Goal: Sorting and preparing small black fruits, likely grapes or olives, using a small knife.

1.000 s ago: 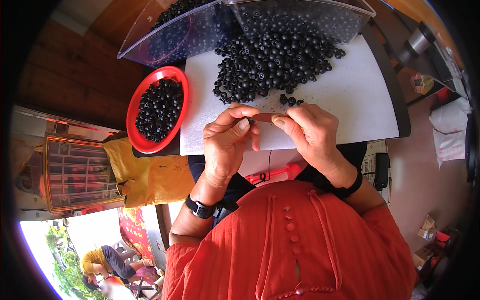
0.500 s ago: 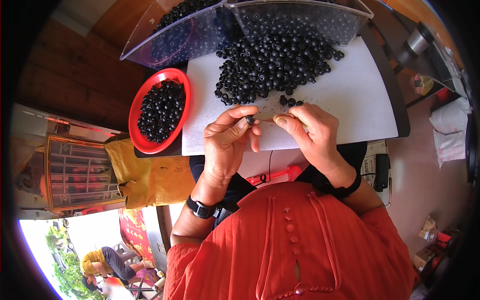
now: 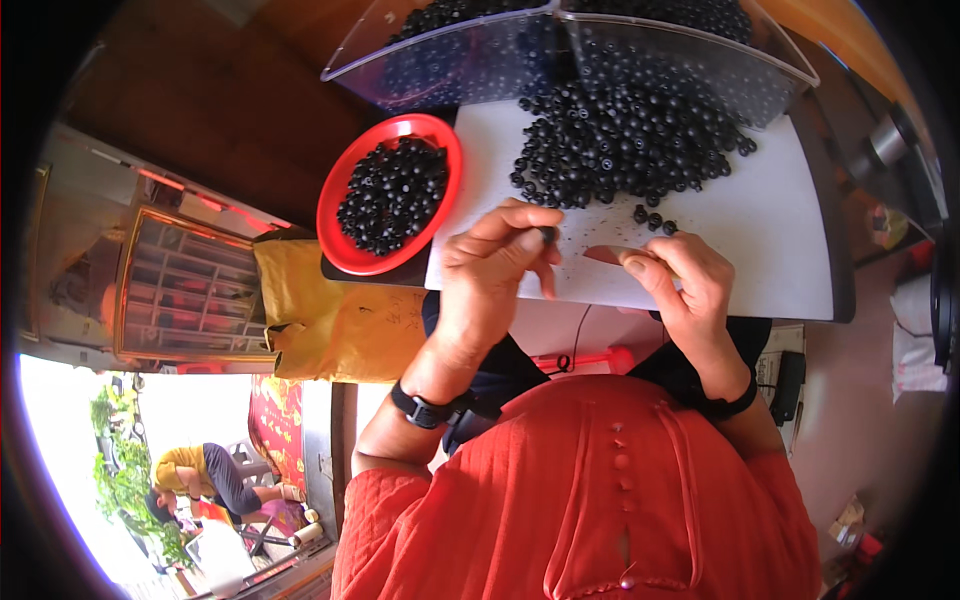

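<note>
Between the thumb and fingers of my left hand (image 3: 497, 255) is a small black round piece (image 3: 547, 234), partly hidden by the fingertips. My right hand (image 3: 690, 285) pinches a thin knife blade (image 3: 604, 254); its tip points left at the piece but stands apart from it. Both hands are over the near edge of a white work board (image 3: 770, 255). Beyond them lies a big heap of similar black pieces (image 3: 625, 135), some showing holes. A few loose ones (image 3: 655, 220) sit just past my right hand, among dark crumbs.
Left of the board stands a red bowl (image 3: 455, 180) of black pieces. Clear plastic bins (image 3: 690, 42) with more pieces stand at the back. A yellow sack (image 3: 345, 335) hangs by the table's left side. Outside at lower left, another person (image 3: 205, 475) sits bent over.
The view has swung left, so the table appears farther right. The blade has drawn away from the black piece, leaving a gap. Both hands keep their grips.
</note>
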The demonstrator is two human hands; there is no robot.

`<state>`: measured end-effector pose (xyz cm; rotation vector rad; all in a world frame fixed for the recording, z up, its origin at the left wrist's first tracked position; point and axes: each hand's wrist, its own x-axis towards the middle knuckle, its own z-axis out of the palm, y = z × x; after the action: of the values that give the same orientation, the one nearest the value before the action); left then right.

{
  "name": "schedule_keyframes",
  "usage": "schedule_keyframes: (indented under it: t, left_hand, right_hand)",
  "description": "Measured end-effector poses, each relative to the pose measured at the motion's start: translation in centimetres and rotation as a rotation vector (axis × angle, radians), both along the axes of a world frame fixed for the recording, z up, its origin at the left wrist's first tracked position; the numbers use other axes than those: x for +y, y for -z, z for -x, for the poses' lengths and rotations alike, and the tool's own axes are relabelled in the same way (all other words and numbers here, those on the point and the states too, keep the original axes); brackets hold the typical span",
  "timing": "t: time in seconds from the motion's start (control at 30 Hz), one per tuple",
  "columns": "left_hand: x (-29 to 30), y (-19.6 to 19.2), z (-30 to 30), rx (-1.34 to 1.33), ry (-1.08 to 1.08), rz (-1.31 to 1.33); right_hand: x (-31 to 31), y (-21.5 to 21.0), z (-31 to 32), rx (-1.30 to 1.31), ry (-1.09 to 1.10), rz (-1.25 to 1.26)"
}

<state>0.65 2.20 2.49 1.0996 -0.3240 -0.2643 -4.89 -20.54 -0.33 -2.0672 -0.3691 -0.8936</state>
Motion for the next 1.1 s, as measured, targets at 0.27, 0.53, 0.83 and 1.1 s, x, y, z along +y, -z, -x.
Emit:
schedule_keyframes:
  t: [0.27, 0.53, 0.83, 1.1]
  left_hand:
    - [10.1, -2.3, -6.9, -0.286, -0.488, -0.676]
    - [8.3, -2.1, -7.2, -0.744, -0.558, -1.1]
    - [-6.7, -1.8, -3.3, -0.915, -0.021, -0.874]
    - [-10.4, -1.6, -4.2, -1.318, 0.103, -1.158]
  right_hand:
    - [-0.2, -0.1, 0.3, -0.005, -0.004, -0.056]
    - [-0.5, 0.0, 0.2, -0.177, -0.064, -0.033]
    - [-2.8, 0.3, 2.0, -0.084, -0.223, -0.589]
    - [-3.2, 0.7, 2.0, -0.086, -0.296, -0.736]
